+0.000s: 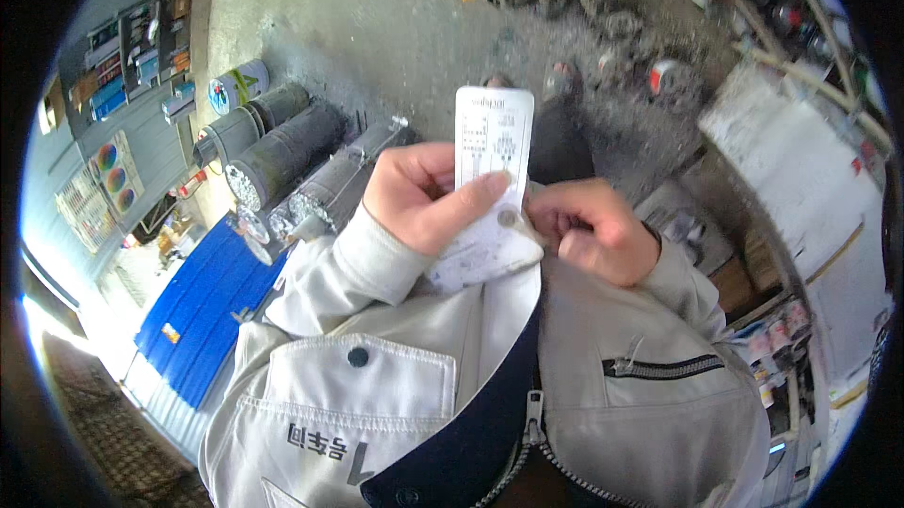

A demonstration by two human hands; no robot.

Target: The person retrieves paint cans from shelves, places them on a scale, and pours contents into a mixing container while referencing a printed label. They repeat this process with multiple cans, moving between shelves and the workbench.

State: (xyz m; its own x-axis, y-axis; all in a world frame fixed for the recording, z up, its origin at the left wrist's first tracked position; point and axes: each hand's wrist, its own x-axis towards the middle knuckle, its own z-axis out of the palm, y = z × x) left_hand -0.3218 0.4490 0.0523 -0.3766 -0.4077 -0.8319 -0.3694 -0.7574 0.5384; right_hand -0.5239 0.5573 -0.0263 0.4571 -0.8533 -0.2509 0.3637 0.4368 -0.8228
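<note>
A white printed card (492, 136) with rounded corners stands up in front of my chest. My left hand (422, 195) grips its lower part, thumb across the front and fingers behind. Just below the thumb is a small round grey stud (508, 218); I cannot tell whether it belongs to the card. A pale, marked flap (485, 252) lies under the card, against my light grey jacket (358, 376). Close beside the card's lower right edge, my right hand (598, 233) is closed with its fingers curled in. Whatever its fingertips hold, if anything, is hidden.
Large dark cylinders (287, 152) lie at the left, near a blue corrugated panel (212, 306). Shelves (127, 61) line the left wall. Dark lumpy parts (556, 0) are on the far floor. A pale sheet-like surface (791, 164) extends along the right.
</note>
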